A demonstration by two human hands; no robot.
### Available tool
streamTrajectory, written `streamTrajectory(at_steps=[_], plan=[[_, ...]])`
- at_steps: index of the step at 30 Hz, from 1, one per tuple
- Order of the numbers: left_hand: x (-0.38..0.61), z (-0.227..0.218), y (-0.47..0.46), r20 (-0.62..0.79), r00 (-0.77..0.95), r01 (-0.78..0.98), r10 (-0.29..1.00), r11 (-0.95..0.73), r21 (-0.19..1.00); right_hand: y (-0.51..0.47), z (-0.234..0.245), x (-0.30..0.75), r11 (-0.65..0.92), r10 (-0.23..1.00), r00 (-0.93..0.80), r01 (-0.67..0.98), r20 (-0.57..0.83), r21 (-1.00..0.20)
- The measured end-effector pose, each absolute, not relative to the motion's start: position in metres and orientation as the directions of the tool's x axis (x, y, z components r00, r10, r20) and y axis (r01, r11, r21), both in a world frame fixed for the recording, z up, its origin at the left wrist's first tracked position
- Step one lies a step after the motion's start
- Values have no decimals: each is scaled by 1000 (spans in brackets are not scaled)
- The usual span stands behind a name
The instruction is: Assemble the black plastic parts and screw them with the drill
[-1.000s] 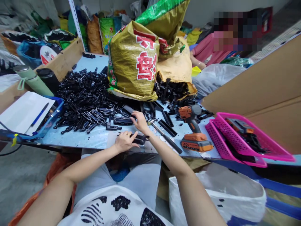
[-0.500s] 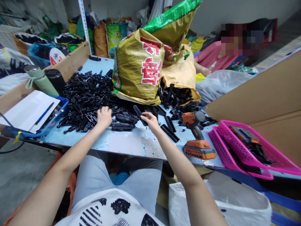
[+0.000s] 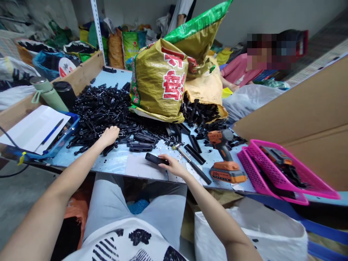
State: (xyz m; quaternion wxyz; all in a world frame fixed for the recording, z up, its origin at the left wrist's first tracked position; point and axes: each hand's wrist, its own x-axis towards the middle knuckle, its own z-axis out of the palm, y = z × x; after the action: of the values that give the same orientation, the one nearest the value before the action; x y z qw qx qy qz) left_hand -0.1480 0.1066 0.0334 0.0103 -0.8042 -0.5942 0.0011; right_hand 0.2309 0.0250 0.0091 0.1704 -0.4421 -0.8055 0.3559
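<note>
My right hand [image 3: 172, 165] grips the end of a long black plastic piece [image 3: 153, 158], held low over the front edge of the table. My left hand [image 3: 109, 136] is at the front of a heap of small black plastic parts [image 3: 99, 105], fingers curled down; what they hold, if anything, is hidden. Between the hands lies a small stack of black parts [image 3: 141, 146]. A hammer [image 3: 194, 166] with a dark handle lies just right of my right hand. Beyond it are black channel-shaped pieces [image 3: 195, 154] and an orange cordless drill [image 3: 221, 145].
A gold woven sack [image 3: 154, 79] stands at the back middle, beside an open sack [image 3: 206, 87] spilling black parts. Pink baskets [image 3: 293, 166] sit at the right by a cardboard panel [image 3: 299, 119]. At left are a blue tray [image 3: 73, 127] and green bottle [image 3: 50, 94]. A person [image 3: 239, 70] sits beyond.
My right hand has come down and nearer with the black piece, which now lies more level. The hammer shows more plainly. My left hand has shifted left over the heap.
</note>
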Motion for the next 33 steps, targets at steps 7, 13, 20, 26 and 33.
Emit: streamTrajectory(at_steps=[7,13,20,26,33], plan=[[-114,32,49,173,250,697,953,-301,650,16,-1,203,480,854,-514,712,86,-513],[-46,18,4,-91,138,254,986,54,966,18,0,155,-118,943,-297,118,-149,-986],[-14,27,-10,100,31,323,995,-104,941,18,13,140,-173,928,-352,-111,-124,-979],[-13,36,-13,258,94,557,961,-266,787,26,21,159,3,912,-410,70,-26,-998],[-6,32,-20,302,14,603,953,-249,758,24,40,163,347,882,-443,379,161,-858]])
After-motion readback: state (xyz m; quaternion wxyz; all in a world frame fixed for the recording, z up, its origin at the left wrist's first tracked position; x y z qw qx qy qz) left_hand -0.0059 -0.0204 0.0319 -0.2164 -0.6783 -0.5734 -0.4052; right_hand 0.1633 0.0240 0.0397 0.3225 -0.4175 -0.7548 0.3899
